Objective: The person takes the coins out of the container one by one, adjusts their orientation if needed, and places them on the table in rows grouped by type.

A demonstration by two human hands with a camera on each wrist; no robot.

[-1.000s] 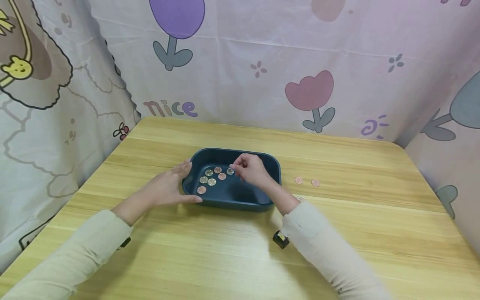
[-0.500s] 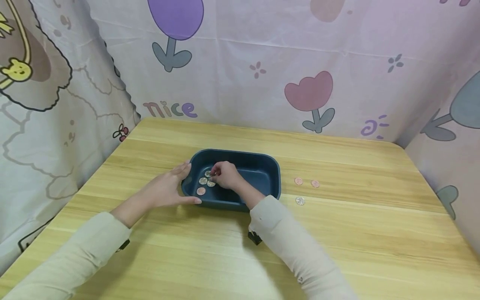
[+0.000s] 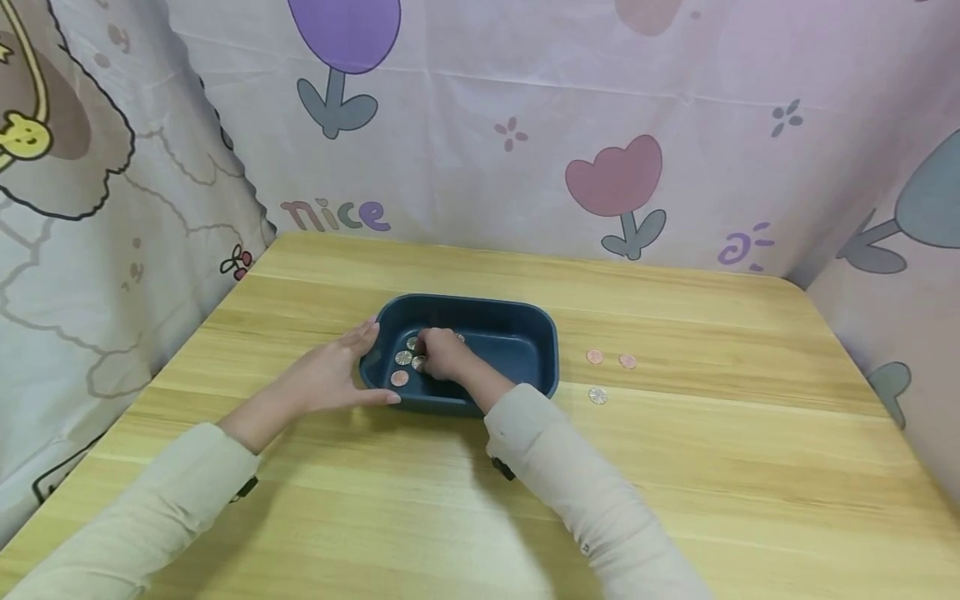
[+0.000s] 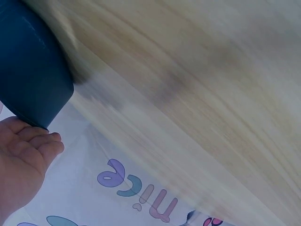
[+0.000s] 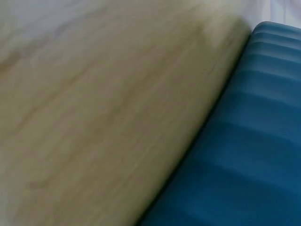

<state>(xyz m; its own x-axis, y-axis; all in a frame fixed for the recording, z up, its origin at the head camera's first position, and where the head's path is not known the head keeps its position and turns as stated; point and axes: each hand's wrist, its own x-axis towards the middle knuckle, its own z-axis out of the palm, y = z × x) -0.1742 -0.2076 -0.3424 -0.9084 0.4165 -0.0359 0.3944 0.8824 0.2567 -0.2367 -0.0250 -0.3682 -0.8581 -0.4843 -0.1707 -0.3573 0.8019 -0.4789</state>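
In the head view, a dark blue rectangular tray [image 3: 517,358] holds several small round coins, among them a copper-coloured coin [image 3: 400,378] and a brass-coloured coin [image 3: 403,357]. My left hand [image 3: 326,377] grips the tray's left end, thumb along the near rim and fingers at the far left corner. Those fingers [image 4: 40,141] touch the rim in the left wrist view. My right hand [image 3: 448,354] reaches down inside the tray, fingers curled among the coins. Its fingertips are hidden, so whether it pinches a coin cannot be seen. Another coin [image 3: 461,338] shows just behind it.
Right of the tray, two copper-coloured coins [image 3: 595,357] and a silver-coloured coin [image 3: 597,396] lie on the wooden table [image 3: 720,467]. A printed cloth [image 3: 480,183] hangs behind the table and along its sides. Only the table and the tray's outer wall [image 5: 244,155] show in the right wrist view.
My right hand has moved left inside the tray, away from the coin near its middle, and then lower among the left coins. The left hand stays on the tray's end.
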